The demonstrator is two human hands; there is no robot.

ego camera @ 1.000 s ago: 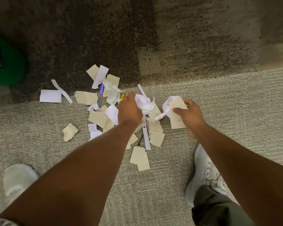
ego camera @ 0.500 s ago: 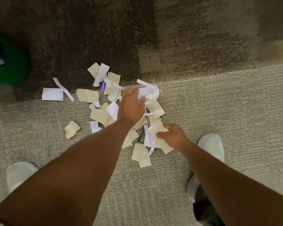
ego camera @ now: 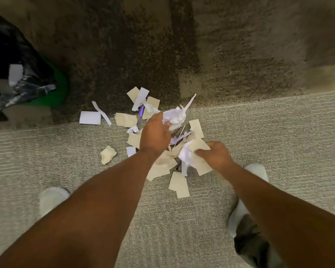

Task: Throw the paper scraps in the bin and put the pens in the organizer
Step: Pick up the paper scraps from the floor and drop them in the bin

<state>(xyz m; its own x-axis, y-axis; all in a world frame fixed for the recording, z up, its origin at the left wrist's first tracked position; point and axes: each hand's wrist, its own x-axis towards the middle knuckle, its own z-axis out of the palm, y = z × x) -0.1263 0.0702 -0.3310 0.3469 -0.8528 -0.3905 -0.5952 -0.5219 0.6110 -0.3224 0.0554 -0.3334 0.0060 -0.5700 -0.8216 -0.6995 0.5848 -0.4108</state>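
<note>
Several white and beige paper scraps [ego camera: 178, 183] lie in a heap on the carpet in front of me. My left hand [ego camera: 154, 135] is closed around a crumpled white wad of scraps [ego camera: 174, 117] above the heap. To its right, my right hand [ego camera: 216, 154] grips a bunch of beige and white scraps [ego camera: 193, 151]. A pen with a purple cap [ego camera: 140, 117] lies among the scraps on the far side of my left hand. Dark pens [ego camera: 179, 131] show partly under the scraps between my hands. The green bin with a black liner [ego camera: 60, 88] stands at the far left.
A flat white scrap [ego camera: 90, 118] and a crumpled beige scrap [ego camera: 108, 154] lie apart to the left of the heap. My feet in white socks [ego camera: 52, 198] stand on the light carpet at both sides. Darker carpet starts behind the heap.
The view has swung so more of the bin shows at the left. My right hand has risen a little with its bunch of scraps. My left hand still holds its wad.
</note>
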